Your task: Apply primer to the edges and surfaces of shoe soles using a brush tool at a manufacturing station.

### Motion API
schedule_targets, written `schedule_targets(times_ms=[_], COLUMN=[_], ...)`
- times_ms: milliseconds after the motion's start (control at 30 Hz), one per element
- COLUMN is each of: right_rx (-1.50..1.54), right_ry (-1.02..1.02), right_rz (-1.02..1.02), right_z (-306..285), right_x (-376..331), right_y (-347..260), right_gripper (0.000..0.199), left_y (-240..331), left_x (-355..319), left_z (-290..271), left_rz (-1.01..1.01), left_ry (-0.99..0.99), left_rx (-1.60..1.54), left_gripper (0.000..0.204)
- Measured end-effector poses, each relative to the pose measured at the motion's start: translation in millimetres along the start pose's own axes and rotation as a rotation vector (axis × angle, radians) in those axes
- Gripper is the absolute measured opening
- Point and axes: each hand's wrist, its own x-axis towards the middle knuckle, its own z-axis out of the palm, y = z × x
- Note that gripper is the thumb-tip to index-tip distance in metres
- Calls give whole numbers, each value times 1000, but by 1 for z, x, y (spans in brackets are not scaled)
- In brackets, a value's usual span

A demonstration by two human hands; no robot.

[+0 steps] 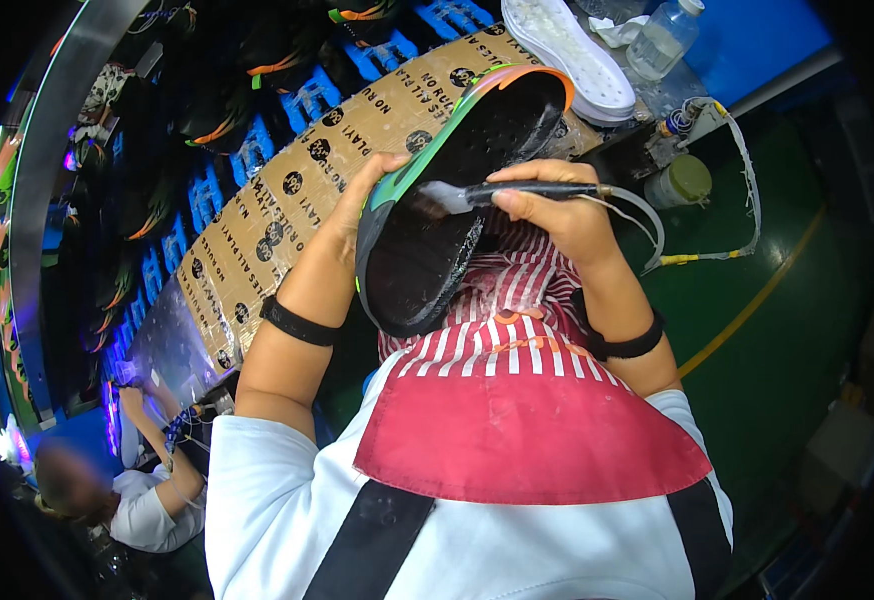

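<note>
A shoe sole (419, 262), black inside with a green and orange rim, is held up at a tilt in front of my apron. My left hand (362, 192) is closed on its left edge, some fingers hidden behind it. My right hand (569, 212) grips a brush (532, 192) with a dark handle and pale bristles. A thin tube runs from the handle's right end. The bristles touch or hover just over the sole's inner face, near its middle; I cannot tell which.
Cardboard (282, 225) under clear film covers the bench. A white sole (572, 60) and a clear bottle (665, 40) stand at the back right, a lidded jar (679, 183) below them. Dark shoes on blue holders (252, 150) line the left. Another person (152, 500) works at lower left.
</note>
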Motion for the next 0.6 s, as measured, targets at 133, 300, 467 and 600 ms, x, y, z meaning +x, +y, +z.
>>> schedule_targets(times_ms=[133,300,467,600], right_rx=[-47,-411,-526,-340], right_ry=[88,452,-72,137], right_rz=[-60,-465,-632,-612], right_z=[-10,-9,16,4], right_x=[8,14,5,5], right_y=[3,10,-15,-19], right_gripper=[18,18,19,18], left_y=[-3,-13,-13,-20], left_x=[5,11,1,-8], left_z=[-6,-21,-8,-4], left_rz=[23,58,175,425], left_ry=[-81,-177,-128,-280], left_rx=[-170,-218,-290,-587], left_gripper=[44,51,56,68])
